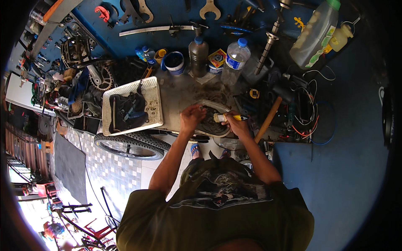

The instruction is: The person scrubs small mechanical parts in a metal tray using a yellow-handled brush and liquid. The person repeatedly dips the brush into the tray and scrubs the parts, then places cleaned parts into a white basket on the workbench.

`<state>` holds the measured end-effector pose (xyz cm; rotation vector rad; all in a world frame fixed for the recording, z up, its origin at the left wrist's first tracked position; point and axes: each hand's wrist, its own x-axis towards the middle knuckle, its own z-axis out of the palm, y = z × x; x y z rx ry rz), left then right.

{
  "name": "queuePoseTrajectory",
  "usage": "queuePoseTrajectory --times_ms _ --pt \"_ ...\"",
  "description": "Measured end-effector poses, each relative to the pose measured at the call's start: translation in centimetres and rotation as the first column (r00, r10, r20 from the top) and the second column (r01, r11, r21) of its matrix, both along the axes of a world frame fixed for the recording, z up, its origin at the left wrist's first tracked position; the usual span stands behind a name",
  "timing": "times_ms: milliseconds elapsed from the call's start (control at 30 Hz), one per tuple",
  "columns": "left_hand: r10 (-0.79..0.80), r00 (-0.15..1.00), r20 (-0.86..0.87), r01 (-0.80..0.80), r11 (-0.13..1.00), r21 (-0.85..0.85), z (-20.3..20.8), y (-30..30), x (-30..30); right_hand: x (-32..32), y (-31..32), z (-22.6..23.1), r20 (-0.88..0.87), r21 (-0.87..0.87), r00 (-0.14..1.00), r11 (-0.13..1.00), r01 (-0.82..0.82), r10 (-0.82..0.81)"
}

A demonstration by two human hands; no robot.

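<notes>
My right hand grips a paintbrush with pale bristles and a yellow handle. Its bristles point left, over an oval basin with dark, dirty contents. On the basin's left side is my left hand, its fingers closed in a pinch. Something small may be between its fingertips, but it is too small to name. The brush tip is close to the left fingers; whether they touch I cannot tell. Left of this hand sits a white perforated tray holding dark cloth, tools and small round parts.
Behind the basin stand a dark-filled bottle, a clear bottle and a blue-and-white tub. A wooden-handled hammer and cables lie to the right. Bicycle wheels are below the bench's left front.
</notes>
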<state>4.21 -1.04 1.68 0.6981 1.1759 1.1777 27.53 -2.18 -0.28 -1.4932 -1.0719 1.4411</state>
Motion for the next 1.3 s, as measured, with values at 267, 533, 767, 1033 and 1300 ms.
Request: queuePoseTrajectory --times_ms 267,533,767,1033,1300 --pt "-0.182 0.983 -0.012 0.181 0.982 -0.056 -1.7 0.0 -0.7 1.1 -1.5 4.9 0.709 0.415 0.699 0.750 -0.516 0.088" --pt "-0.081 0.992 -0.100 0.081 0.997 -0.001 -1.7 -0.4 0.7 -0.6 -0.4 2.8 0.144 0.295 0.984 0.944 -0.145 0.106" --pt "0.008 0.964 -0.266 0.029 0.990 0.136 -0.7 0.2 1.0 -2.4 -0.2 5.2 0.406 0.408 0.909 0.872 -0.271 0.092" --pt "0.124 0.732 -0.670 0.094 0.955 0.280 0.1 0.2 1.1 -4.3 -0.4 6.2 0.407 0.548 0.914 0.801 -0.242 -0.003" --pt "0.149 0.846 -0.511 0.019 0.951 0.310 -0.2 0.1 2.0 -3.4 0.3 5.3 0.344 0.270 0.938 0.954 -0.133 0.034"
